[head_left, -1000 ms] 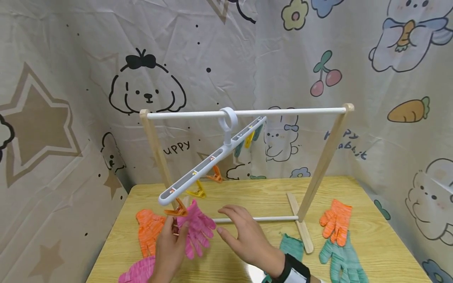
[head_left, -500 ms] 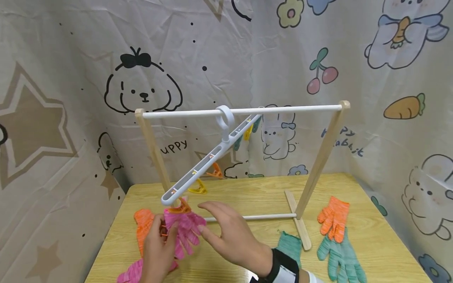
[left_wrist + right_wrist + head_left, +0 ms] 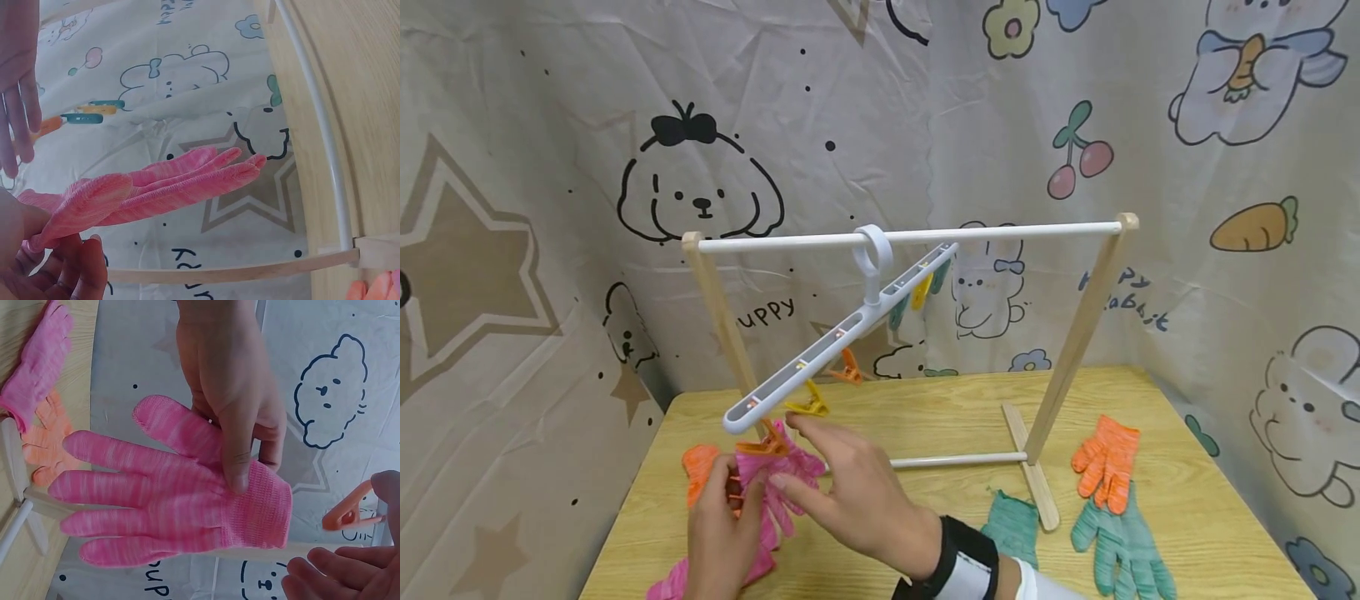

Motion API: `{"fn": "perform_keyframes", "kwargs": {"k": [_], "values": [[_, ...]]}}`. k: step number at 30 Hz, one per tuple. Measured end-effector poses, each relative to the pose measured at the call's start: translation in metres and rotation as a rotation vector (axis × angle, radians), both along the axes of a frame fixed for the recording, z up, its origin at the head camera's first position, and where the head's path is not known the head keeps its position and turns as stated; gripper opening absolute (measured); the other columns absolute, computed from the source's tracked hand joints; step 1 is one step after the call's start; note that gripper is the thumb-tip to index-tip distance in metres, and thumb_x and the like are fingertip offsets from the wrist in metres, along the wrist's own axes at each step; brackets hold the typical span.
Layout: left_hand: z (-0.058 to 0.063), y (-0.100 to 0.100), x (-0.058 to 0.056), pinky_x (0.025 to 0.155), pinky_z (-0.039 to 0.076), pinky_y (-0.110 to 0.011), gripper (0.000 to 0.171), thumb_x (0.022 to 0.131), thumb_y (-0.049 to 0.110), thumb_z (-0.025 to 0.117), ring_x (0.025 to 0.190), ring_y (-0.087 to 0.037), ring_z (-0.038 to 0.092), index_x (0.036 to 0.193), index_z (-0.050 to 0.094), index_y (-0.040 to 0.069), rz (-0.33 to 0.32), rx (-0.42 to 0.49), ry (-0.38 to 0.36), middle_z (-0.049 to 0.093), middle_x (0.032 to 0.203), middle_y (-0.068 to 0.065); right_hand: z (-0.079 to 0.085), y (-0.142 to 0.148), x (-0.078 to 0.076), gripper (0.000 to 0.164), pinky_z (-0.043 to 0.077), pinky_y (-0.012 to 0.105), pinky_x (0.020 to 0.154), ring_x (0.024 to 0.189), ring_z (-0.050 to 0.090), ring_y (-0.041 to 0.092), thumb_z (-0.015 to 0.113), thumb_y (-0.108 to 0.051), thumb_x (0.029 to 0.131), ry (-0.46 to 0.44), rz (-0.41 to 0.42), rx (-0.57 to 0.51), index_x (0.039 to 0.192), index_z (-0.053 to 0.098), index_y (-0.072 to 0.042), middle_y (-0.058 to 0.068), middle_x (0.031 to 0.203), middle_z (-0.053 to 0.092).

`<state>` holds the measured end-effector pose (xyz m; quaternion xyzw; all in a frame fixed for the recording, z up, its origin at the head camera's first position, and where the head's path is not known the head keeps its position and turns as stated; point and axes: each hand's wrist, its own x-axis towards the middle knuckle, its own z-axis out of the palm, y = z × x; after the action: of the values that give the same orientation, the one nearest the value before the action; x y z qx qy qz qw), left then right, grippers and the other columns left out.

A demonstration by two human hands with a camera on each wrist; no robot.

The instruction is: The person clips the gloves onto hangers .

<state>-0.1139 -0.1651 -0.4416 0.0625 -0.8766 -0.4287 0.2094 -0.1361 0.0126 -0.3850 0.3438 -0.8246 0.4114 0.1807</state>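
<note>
My left hand (image 3: 722, 525) pinches a pink knit glove (image 3: 181, 487) near its cuff, thumb on one face, as the right wrist view shows. The glove's fingers stick out sideways. My right hand (image 3: 857, 492) is beside it with thumb and fingers apart, around an orange clip (image 3: 350, 509); whether the thumb touches the clip I cannot tell. That clip hangs from the near end of a white hanger (image 3: 801, 371), close to the glove's cuff. The hanger's ring loops over a white rod (image 3: 1000, 231) of a wooden stand (image 3: 1078, 342).
Yellow clip (image 3: 808, 402), another orange clip (image 3: 847, 368) and several more hang farther along the hanger. A second pink glove (image 3: 40, 359) and an orange glove (image 3: 47, 440) lie at left. Right on the table (image 3: 947, 517) lie an orange glove (image 3: 1105, 462) and green gloves (image 3: 1123, 542).
Both hands have shifted left, the left one with the pink glove. The right hand has come closer to the glove and the near clip. The hanger's near end swung slightly right, then back left.
</note>
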Motion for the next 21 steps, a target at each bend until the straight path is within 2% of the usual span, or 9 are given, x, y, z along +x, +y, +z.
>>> {"fn": "perform_keyframes", "kwargs": {"k": [6, 10, 13, 17, 21], "values": [[0.004, -0.001, 0.002, 0.066, 0.053, -0.019, 0.019, 0.094, 0.003, 0.068, 0.073, 0.000, 0.059, 0.110, 0.060, 0.004, 0.011, -0.025, 0.011, 0.069, 0.092, -0.011, 0.002, -0.009, -0.005, 0.055, 0.056, 0.025, 0.093, 0.116, 0.069, 0.012, 0.073, -0.034, 0.093, -0.040, 0.013, -0.060, 0.141, 0.057, -0.011, 0.005, 0.131, 0.070], [0.004, -0.001, 0.003, 0.066, 0.052, -0.019, 0.019, 0.093, 0.002, 0.068, 0.073, 0.000, 0.058, 0.110, 0.060, 0.004, 0.015, -0.034, 0.007, 0.068, 0.091, -0.010, 0.005, -0.014, -0.008, 0.055, 0.054, 0.017, 0.085, 0.101, 0.071, 0.007, 0.078, -0.032, 0.089, -0.073, 0.003, -0.097, 0.138, 0.059, -0.014, 0.001, 0.114, 0.076], [0.005, -0.002, 0.003, 0.067, 0.052, -0.019, 0.020, 0.094, 0.003, 0.068, 0.076, -0.004, 0.059, 0.112, 0.059, 0.005, 0.015, -0.031, -0.028, 0.068, 0.094, -0.010, 0.007, -0.017, -0.009, 0.053, 0.051, 0.014, 0.080, 0.090, 0.069, 0.004, 0.081, -0.032, 0.086, -0.053, -0.013, -0.106, 0.132, 0.062, -0.016, -0.002, 0.101, 0.076], [0.006, -0.004, 0.005, 0.068, 0.051, -0.018, 0.022, 0.096, 0.006, 0.067, 0.079, -0.005, 0.059, 0.116, 0.058, 0.007, 0.010, -0.028, -0.064, 0.068, 0.099, -0.010, 0.011, -0.020, -0.011, 0.048, 0.046, 0.010, 0.073, 0.085, 0.066, 0.004, 0.083, -0.033, 0.083, 0.008, -0.029, -0.085, 0.125, 0.067, -0.015, -0.003, 0.097, 0.075], [0.006, -0.004, 0.007, 0.067, 0.051, -0.018, 0.020, 0.093, 0.003, 0.069, 0.076, 0.001, 0.057, 0.111, 0.060, 0.007, -0.006, -0.034, -0.014, 0.068, 0.095, -0.008, 0.015, -0.021, -0.013, 0.042, 0.042, 0.007, 0.068, 0.083, 0.065, 0.005, 0.082, -0.030, 0.085, 0.029, -0.022, -0.073, 0.122, 0.070, -0.012, -0.001, 0.099, 0.076]]}}
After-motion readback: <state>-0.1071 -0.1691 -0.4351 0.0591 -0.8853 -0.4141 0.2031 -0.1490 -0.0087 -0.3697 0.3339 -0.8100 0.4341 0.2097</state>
